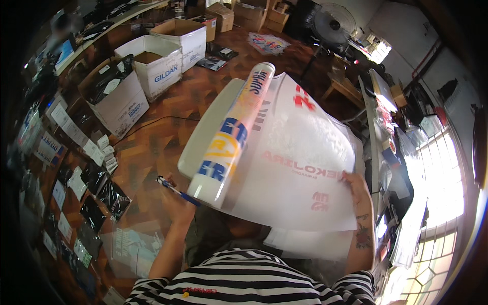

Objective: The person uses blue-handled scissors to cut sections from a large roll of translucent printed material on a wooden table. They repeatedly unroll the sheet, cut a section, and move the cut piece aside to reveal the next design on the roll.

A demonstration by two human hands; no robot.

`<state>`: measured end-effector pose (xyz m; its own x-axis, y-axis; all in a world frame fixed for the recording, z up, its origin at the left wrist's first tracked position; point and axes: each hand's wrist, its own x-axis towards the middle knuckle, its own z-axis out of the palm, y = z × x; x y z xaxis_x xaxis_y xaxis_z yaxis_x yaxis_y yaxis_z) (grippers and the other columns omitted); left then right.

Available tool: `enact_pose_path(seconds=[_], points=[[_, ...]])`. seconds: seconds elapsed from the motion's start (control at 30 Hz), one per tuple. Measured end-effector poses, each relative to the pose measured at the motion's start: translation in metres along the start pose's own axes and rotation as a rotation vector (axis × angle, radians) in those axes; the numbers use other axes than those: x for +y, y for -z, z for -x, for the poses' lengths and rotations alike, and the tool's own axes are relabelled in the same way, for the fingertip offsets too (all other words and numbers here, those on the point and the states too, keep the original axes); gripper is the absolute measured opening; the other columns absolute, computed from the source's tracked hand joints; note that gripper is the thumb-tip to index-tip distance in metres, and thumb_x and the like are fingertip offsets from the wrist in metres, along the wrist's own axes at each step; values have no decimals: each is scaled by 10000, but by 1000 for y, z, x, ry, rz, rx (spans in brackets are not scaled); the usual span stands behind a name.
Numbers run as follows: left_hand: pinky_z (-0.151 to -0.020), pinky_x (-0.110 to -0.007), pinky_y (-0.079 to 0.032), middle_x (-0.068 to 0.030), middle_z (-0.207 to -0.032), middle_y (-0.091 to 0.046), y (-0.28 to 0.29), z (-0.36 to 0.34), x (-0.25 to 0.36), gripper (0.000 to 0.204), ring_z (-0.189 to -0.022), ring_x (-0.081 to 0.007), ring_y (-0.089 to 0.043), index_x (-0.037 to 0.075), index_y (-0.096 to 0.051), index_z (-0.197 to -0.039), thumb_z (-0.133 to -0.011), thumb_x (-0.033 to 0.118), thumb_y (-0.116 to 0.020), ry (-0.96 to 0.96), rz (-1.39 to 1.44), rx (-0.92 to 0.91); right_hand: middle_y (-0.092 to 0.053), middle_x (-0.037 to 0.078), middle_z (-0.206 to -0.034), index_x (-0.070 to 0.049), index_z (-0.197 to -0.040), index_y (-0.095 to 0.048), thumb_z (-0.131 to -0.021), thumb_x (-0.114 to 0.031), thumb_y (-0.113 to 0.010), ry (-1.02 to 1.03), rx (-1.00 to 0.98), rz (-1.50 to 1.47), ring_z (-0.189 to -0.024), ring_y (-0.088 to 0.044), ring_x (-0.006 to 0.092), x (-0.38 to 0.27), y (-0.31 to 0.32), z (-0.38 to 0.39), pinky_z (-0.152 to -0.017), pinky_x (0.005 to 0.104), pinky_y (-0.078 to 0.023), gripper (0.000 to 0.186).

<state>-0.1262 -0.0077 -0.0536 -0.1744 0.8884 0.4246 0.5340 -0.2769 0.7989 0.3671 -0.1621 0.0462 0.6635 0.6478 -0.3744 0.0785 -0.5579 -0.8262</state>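
Note:
A translucent film sheet (300,137) with red and grey prints seen in mirror image spreads before me. Its left side is wound into a thick roll (231,140) with blue, yellow and orange prints. My right hand (357,187) is closed on the sheet's right edge, near its lower corner. A blue and white pen (179,191) is in my left hand (178,207), beside the roll's near end. The fingers of that hand are partly hidden. Beneath the roll, a pale rounded surface (206,127) shows at the left.
Open cardboard boxes (145,84) stand at the far left. Bagged black packages (112,198) and paper slips (104,147) lie on the wooden floor at left. A cluttered table (373,137) runs along the right, and a standing fan (333,24) is at the back.

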Motion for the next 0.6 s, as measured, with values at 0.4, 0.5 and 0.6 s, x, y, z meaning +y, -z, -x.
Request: enact_pose_path(seconds=[0.4, 0.5, 0.6], points=[[-637, -322, -472, -98, -767, -580, 78, 38, -11, 322, -726, -255, -610, 24, -544, -956, -732, 160, -731, -160, 478, -832, -522, 132, -1186, -29, -1247, -478, -718, -375, -757, 797, 249, 907, -1166, -458, 313, 1, -144, 108, -991, 453, -313, 691], [-584, -333, -461, -96, -673, -588, 92, 50, 3, 242, -651, -265, -618, 47, -560, -807, -739, 215, -720, -183, 45, -1400, -497, 144, -1275, 3, -1239, -497, -814, -376, -626, 1123, -132, 861, -1211, -452, 307, 10, -198, 148, -1081, 456, -278, 584], [-587, -327, -455, -94, -679, -612, 79, 62, 11, 255, -636, -246, -611, 31, -583, -798, -751, 253, -700, -3, -227, -1602, -531, 153, -1247, 20, -1188, -546, -819, -239, -572, 1270, -61, 902, -1177, -484, 328, 41, -234, 137, -1066, 459, -320, 451]])
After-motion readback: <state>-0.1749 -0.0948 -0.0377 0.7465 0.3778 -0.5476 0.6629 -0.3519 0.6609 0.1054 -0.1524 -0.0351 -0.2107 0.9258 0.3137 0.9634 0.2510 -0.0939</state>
